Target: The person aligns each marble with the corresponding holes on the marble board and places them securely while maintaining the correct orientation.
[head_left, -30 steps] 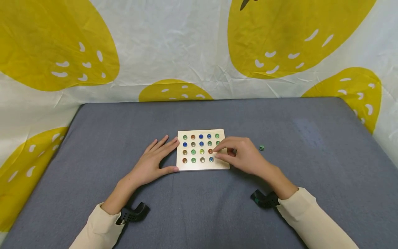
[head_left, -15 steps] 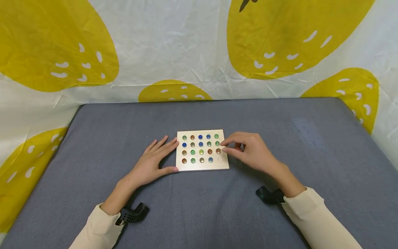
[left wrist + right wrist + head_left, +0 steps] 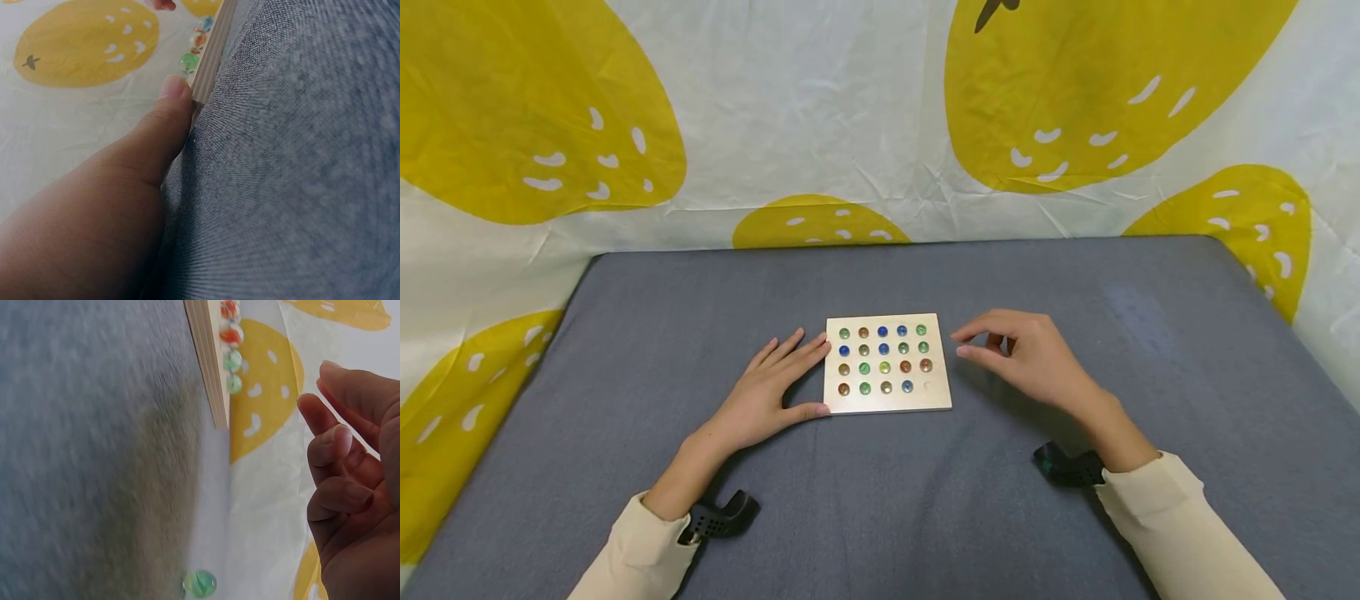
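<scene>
Left hand: the left hand (image 3: 767, 396) lies flat at centre frame of the head view, fingers straight and released, its thumb (image 3: 167, 119) pressed against the near-left edge of the wooden board (image 3: 887, 364)
Right hand: the right hand (image 3: 1028, 360) hovers just right of the board, apart from it, fingers loosely curled and grasping nothing
Board: lies flat on the grey tabletop (image 3: 1075, 517) at centre frame, its dimples filled with glass marbles (image 3: 883, 349) in blue, green, brown and amber; one empty dimple (image 3: 927, 386) shows at its lower right corner
Loose marble: a green marble (image 3: 199, 583) lies on the tabletop at the bottom of the right wrist view, well apart from the board's edge (image 3: 206, 356); in the head view the hand hides it
Backdrop: white cloth with big yellow shapes (image 3: 1097, 92) fills the upper frame
</scene>
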